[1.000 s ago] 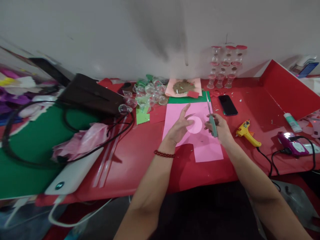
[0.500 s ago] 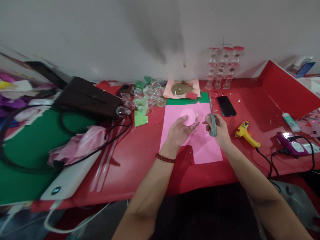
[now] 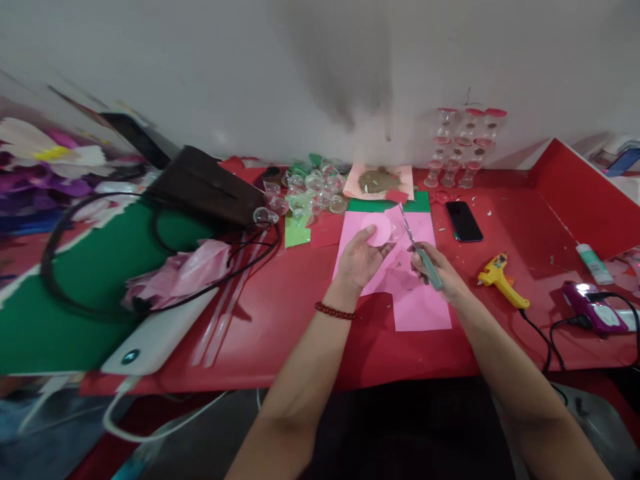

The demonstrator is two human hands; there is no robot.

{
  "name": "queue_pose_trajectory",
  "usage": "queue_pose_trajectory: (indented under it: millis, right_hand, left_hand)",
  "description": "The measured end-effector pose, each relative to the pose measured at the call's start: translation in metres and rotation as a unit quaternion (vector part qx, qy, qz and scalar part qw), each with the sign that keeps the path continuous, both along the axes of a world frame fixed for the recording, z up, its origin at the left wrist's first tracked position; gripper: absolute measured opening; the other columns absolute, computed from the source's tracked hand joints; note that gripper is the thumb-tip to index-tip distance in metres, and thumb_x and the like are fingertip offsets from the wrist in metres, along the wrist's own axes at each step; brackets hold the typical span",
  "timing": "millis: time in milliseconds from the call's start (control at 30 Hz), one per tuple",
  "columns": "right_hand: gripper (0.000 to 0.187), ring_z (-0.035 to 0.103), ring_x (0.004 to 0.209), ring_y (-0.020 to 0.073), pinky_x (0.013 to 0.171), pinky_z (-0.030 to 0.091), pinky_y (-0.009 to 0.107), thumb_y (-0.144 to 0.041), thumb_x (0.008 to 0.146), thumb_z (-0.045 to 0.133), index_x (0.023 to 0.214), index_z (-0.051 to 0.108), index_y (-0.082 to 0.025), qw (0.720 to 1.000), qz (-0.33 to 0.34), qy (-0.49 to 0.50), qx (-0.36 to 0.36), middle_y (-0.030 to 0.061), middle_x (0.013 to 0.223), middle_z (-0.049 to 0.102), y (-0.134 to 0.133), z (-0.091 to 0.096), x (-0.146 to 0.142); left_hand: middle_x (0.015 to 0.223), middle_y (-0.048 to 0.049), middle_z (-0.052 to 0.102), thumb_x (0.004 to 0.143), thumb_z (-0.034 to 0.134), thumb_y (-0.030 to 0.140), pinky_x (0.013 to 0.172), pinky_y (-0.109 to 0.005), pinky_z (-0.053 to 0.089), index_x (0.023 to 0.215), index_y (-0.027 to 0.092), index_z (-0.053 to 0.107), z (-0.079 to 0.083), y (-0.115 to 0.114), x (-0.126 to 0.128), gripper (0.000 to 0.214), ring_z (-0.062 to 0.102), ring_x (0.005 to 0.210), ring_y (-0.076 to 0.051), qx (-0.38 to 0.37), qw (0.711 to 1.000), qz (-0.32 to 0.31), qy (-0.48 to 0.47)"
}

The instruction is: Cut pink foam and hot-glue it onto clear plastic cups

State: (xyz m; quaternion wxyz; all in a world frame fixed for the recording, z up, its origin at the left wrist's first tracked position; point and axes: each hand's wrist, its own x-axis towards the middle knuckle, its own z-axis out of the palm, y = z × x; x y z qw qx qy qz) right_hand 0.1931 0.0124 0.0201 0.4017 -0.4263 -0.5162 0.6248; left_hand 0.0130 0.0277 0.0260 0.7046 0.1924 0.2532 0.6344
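Observation:
Between the fingers of my left hand (image 3: 361, 265) is a round pink paper disc (image 3: 377, 229), with a clear plastic piece (image 3: 397, 230) against its right side. My right hand (image 3: 444, 273) grips scissors (image 3: 429, 265) by their grey-green handles, the blades pointing up and left beside the disc. I cannot tell whether the blades are apart. Under both hands lies a cut sheet of pink paper (image 3: 423, 311) on a green sheet (image 3: 423, 201), with small scraps on it.
Clear plastic cups (image 3: 315, 190) cluster behind, left of a brown mound (image 3: 379, 181) on paper. Stacked hourglass shapes (image 3: 464, 148) stand by the wall. To the right are a phone (image 3: 464, 221), a yellow glue gun (image 3: 503, 280) and a red box (image 3: 583, 207). A black cable (image 3: 50, 280) loops at left.
The scissors have tilted from nearly upright to leaning up-left, their tips nearer the disc. My left hand still holds the disc. The whole view has shifted slightly.

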Motion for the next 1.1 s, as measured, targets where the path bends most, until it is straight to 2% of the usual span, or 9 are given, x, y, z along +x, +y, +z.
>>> queue_pose_trajectory:
  millis: [467, 733, 933, 1100]
  right_hand:
    - [0.058, 0.035, 0.046, 0.0050, 0.043, 0.021, 0.020, -0.062, 0.059, 0.085, 0.092, 0.058, -0.022, 0.999, -0.004, 0.019, -0.027, -0.0101, 0.060, 0.045, 0.0007, 0.0056, 0.0006]
    - [0.056, 0.034, 0.042, 0.0029, 0.041, 0.019, 0.019, -0.048, 0.051, 0.090, 0.089, 0.059, -0.021, 0.998, -0.016, 0.023, -0.063, -0.0104, 0.059, 0.047, 0.0019, 0.0088, 0.0015]
    - [0.052, 0.033, 0.041, 0.0032, 0.039, 0.019, 0.019, -0.045, 0.053, 0.090, 0.089, 0.061, -0.020, 0.998, -0.014, 0.021, -0.058, -0.0104, 0.057, 0.046, 0.0035, 0.0055, 0.0026]
    - [0.052, 0.032, 0.040, 0.0029, 0.038, 0.020, 0.019, -0.046, 0.053, 0.091, 0.088, 0.062, -0.020, 0.998, -0.012, 0.016, -0.056, -0.0105, 0.056, 0.046, 0.0035, 0.0049, 0.0027]
  left_hand:
    - [0.088, -0.0032, 0.073, 0.077, 0.074, 0.026, 0.085, -0.032, 0.058, 0.099, 0.017, 0.066, 0.0005, -0.0003, -0.0002, 0.025, 0.071, 0.083, -0.017, 0.003, 1.000, -0.007, 0.012]
    - [0.091, -0.0023, 0.074, 0.075, 0.075, 0.021, 0.085, -0.031, 0.056, 0.088, 0.018, 0.066, 0.0003, -0.0001, -0.0028, 0.016, 0.071, 0.089, -0.016, -0.004, 1.000, 0.006, 0.002]
    - [0.094, -0.0025, 0.075, 0.075, 0.076, 0.024, 0.090, -0.032, 0.056, 0.099, 0.019, 0.067, 0.0017, -0.0008, -0.0042, 0.026, 0.071, 0.093, -0.017, 0.001, 1.000, 0.012, 0.013]
    - [0.093, -0.0030, 0.075, 0.077, 0.074, 0.023, 0.088, -0.032, 0.056, 0.100, 0.019, 0.067, 0.0034, -0.0006, -0.0052, 0.024, 0.071, 0.092, -0.017, -0.002, 1.000, 0.015, 0.011]
